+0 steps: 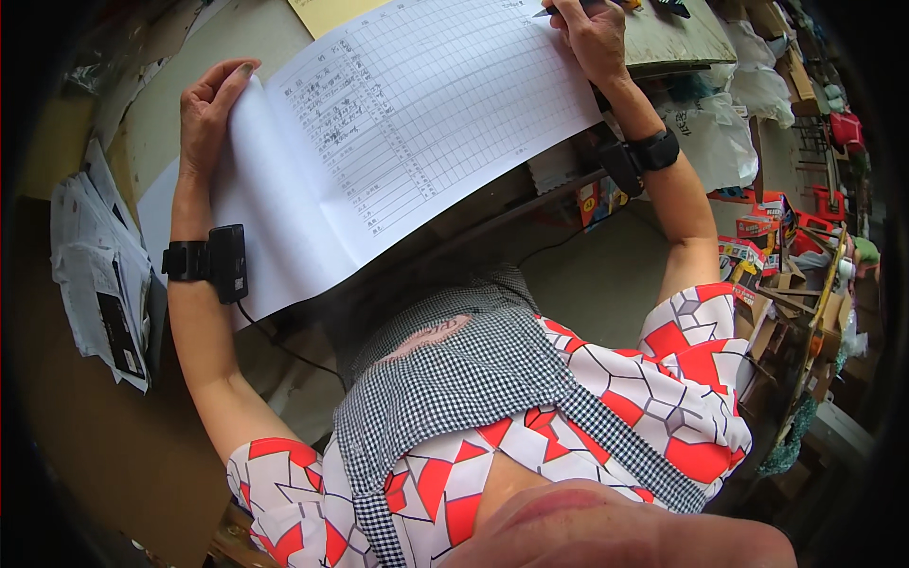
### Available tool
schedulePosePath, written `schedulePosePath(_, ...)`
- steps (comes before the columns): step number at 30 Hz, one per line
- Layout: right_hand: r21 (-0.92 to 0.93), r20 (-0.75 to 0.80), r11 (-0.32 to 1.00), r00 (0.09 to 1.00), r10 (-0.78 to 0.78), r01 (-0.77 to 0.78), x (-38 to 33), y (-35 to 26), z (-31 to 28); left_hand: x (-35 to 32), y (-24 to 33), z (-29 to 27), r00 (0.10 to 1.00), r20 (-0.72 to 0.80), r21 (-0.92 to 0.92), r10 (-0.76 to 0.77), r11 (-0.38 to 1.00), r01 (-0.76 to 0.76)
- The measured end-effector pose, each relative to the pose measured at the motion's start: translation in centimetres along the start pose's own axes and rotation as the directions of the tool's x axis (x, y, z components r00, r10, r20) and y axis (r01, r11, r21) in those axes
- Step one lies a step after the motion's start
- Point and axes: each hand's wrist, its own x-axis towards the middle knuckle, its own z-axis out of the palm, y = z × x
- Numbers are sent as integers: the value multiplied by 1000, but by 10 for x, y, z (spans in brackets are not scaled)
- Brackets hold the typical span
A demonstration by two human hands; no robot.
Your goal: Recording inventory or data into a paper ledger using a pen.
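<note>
A large white ledger sheet (445, 114) with a printed grid lies open over the table's front edge. Handwriting fills some rows in its left columns. Its left-hand page (275, 218) is blank and curls upward. My left hand (210, 112) is closed on the outer edge of that page, thumb on top. At the upper right, my right hand (595, 40) grips a dark pen (547, 11), whose tip points left over the grid. The lower part of this hand rests at the sheet's right edge.
A yellow sheet (327, 13) sticks out behind the ledger on the table (672, 38). Stacked papers (99, 270) stand at the left. Plastic bags (715, 142) hang at the right, above red boxes (743, 256) and cardboard pieces. Cables run from the black wrist devices (225, 263).
</note>
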Motion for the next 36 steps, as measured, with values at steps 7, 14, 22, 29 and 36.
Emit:
schedulePosePath(7,-62,-31,997,999,-40,38,-8,-2,-1,1,-2,0,1000,26,-21,-9,1000,9)
schedulePosePath(14,-13,-63,1000,998,-26,25,-11,-5,1,2,-6,2,999,9,-22,45,999,-45)
schedulePosePath(22,-13,-10,999,999,-47,47,-15,6,4,-7,-14,2,1000,10,9,-16,1000,16)
schedulePosePath(29,-21,23,1000,1000,-13,13,-16,-1,4,-4,-14,0,999,22,16,-35,999,35)
schedulePosePath(36,-53,18,999,1000,1,0,-17,0,7,-6,-10,-2,999,14,30,-47,998,47)
